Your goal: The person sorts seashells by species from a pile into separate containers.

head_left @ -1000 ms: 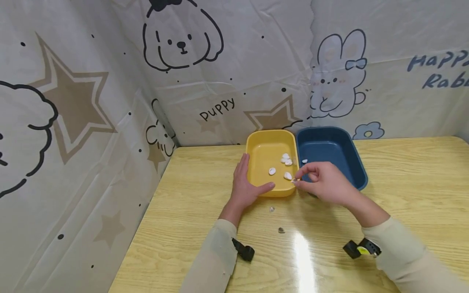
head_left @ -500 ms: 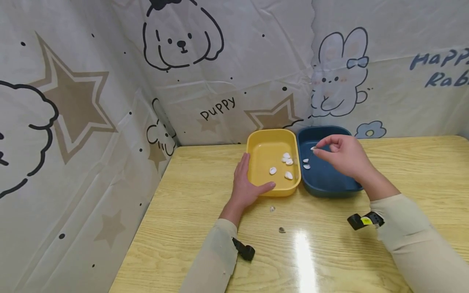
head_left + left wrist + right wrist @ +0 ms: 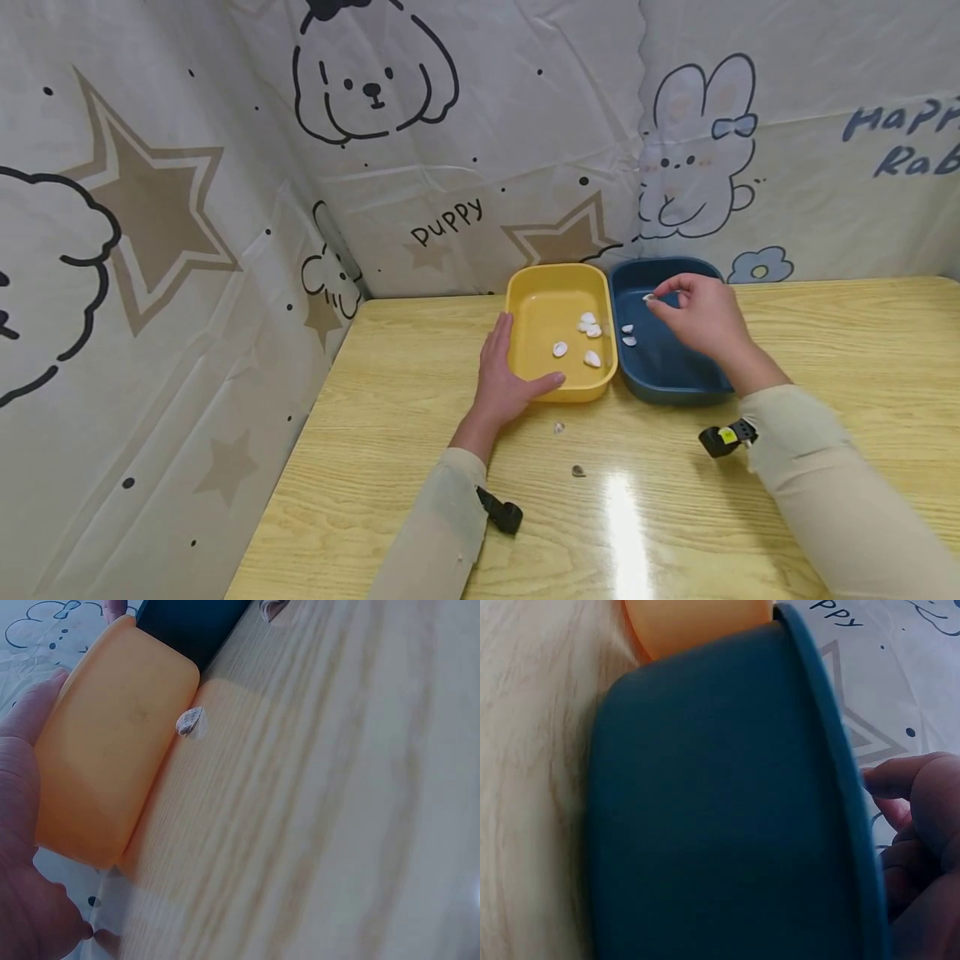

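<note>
Thumb and fingertips of my right hand point(image 3: 705, 315) pinch a small white shell point(image 3: 648, 297) over the blue tray point(image 3: 675, 389). Two similar shells point(image 3: 628, 341) lie at that tray's left side. My left hand point(image 3: 504, 379) rests against the near left corner of the yellow tray point(image 3: 525, 287), thumb laid across the front rim and fingers straight along the side. Several white shells point(image 3: 592, 358) lie inside the yellow tray. The blue tray's wall hides the held shell in the right wrist view, where part of my right hand point(image 3: 922, 832) shows beyond the rim.
The trays stand side by side at the back of the wooden table point(image 3: 405, 400), against a printed cloth point(image 3: 480, 125). On the table before them lie a small pale shell point(image 3: 558, 427) and a darker one point(image 3: 578, 471).
My right hand has carried the pinched shell from the yellow tray's near right corner to above the blue tray, moving only slightly in the last half second. The left hand stays put.
</note>
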`<state>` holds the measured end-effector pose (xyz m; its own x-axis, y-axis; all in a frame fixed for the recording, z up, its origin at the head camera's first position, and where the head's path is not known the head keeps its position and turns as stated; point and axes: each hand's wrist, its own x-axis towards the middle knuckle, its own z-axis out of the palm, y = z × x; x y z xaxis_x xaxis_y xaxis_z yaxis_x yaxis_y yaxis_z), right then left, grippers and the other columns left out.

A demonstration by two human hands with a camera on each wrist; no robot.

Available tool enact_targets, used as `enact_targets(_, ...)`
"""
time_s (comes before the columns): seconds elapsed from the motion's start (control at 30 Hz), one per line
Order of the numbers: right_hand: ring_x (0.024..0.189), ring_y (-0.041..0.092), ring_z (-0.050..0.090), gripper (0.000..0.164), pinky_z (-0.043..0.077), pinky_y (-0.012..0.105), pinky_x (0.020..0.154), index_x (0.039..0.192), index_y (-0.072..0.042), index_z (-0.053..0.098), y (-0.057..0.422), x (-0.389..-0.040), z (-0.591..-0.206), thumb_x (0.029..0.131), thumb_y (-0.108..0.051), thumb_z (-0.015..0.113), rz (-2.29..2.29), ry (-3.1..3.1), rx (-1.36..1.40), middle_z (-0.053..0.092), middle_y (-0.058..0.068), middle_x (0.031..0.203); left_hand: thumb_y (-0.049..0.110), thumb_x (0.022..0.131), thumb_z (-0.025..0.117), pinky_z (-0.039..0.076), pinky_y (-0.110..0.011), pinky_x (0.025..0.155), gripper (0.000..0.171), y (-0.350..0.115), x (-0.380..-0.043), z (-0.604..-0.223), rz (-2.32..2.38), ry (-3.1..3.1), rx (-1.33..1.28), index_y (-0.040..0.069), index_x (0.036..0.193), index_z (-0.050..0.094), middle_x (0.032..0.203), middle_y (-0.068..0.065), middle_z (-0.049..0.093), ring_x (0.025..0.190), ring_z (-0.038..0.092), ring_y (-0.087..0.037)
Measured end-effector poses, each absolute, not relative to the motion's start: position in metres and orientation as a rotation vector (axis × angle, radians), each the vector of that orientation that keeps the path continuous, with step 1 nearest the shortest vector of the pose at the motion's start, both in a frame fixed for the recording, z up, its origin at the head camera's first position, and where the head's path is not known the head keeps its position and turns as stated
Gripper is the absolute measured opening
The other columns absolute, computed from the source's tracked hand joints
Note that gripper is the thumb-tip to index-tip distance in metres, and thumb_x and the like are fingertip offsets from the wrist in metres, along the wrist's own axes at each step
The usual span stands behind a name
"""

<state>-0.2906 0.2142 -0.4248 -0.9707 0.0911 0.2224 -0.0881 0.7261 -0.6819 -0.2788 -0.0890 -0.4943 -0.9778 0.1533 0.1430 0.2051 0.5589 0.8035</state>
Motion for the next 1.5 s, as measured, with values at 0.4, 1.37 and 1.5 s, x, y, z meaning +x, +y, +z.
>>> enact_targets(0.4,0.048,0.023,0.044,0.03,0.031,0.032,0.045,0.101,-0.004,0.07,0.216,-0.301,-0.439,0.092,-0.032,0.072,1.037,-2.709,-0.042,0.042,0.004,0.059,0.055,0.07,0.086,0.016,-0.046,0.117,0.122,-0.089,-0.279,-0.493,-1.415,-2.717,-0.32,0.027,0.162,0.012,0.165,0.014,0.007,0.15,0.007,-0.021)
enact_targets(1.37,0.045,0.023,0.04,0.03,0.03,0.031,0.043,0.102,-0.007,0.069,0.21,-0.264,-0.427,0.092,-0.035,0.073,1.126,-2.673,0.06,0.038,0.003,0.056,0.057,0.07,0.086,0.016,-0.047,0.117,0.122,-0.088,-0.277,-0.494,-1.406,-2.714,-0.322,0.027,0.162,0.012,0.165,0.014,0.008,0.15,0.007,-0.024)
enact_targets(1.5,0.045,0.022,0.038,0.031,0.03,0.032,0.044,0.101,-0.009,0.07,0.203,-0.254,-0.424,0.092,-0.039,0.073,1.094,-2.679,0.11,0.037,0.001,0.057,0.057,0.07,0.086,0.016,-0.047,0.117,0.122,-0.089,-0.277,-0.494,-1.422,-2.709,-0.319,0.028,0.162,0.012,0.164,0.014,0.008,0.15,0.007,-0.022)
